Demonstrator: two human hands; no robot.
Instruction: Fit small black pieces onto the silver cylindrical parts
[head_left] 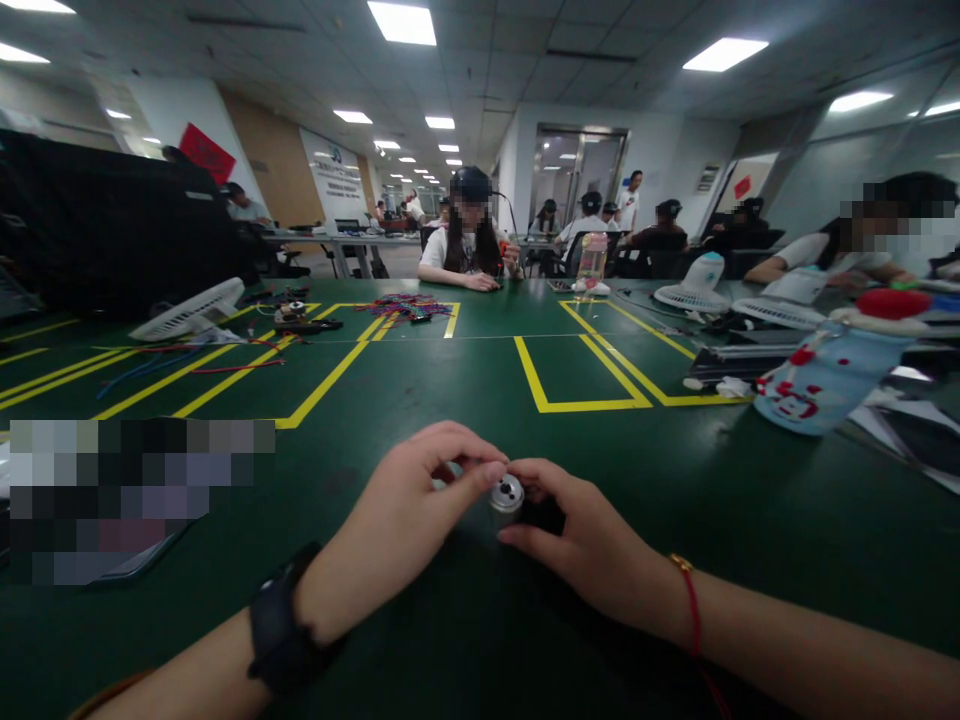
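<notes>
Toward the near edge of the tabletop [420,370], the right hand [574,515] grasps a small metal cylinder [507,503], base lost in shadow; whether the left hand [427,480] pinches its rim, I cannot tell.

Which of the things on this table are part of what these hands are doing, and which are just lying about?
In hand, it seems:
small silver cylinder, between the two hands
left hand and right hand, both at it

Apparently just lying about:
blue bottle, on the right
white fan, on the left
tangled wires, farther back
</notes>
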